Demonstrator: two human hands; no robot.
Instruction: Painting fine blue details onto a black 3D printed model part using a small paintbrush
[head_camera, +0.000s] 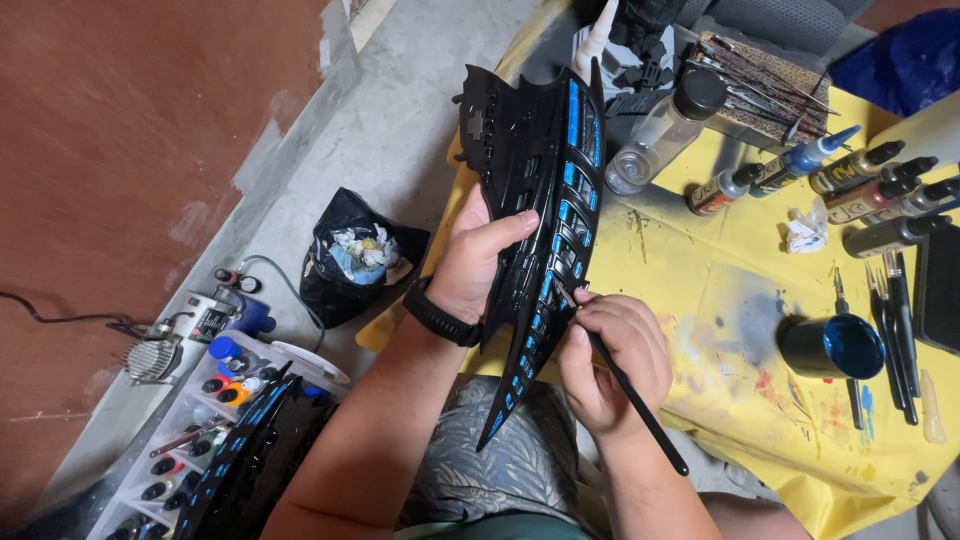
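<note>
My left hand (478, 262) grips a long black model part (530, 170) with bright blue painted panels, holding it upright over my lap at the edge of a yellow-covered table (740, 390). A black wristband sits on that wrist. My right hand (612, 358) holds a thin black paintbrush (625, 385), its tip touching the blue panels on the part's right edge. A dark cup of blue paint (833, 346) stands on the table to the right of my right hand.
Several dropper paint bottles (868, 185) lie at the table's far right, with a clear bottle (660, 130), spare brushes (895, 320) and a crumpled tissue (805, 230). On the floor are a black rubbish bag (355, 255), a small compressor (205, 320) and a tray of paint bottles (215, 400).
</note>
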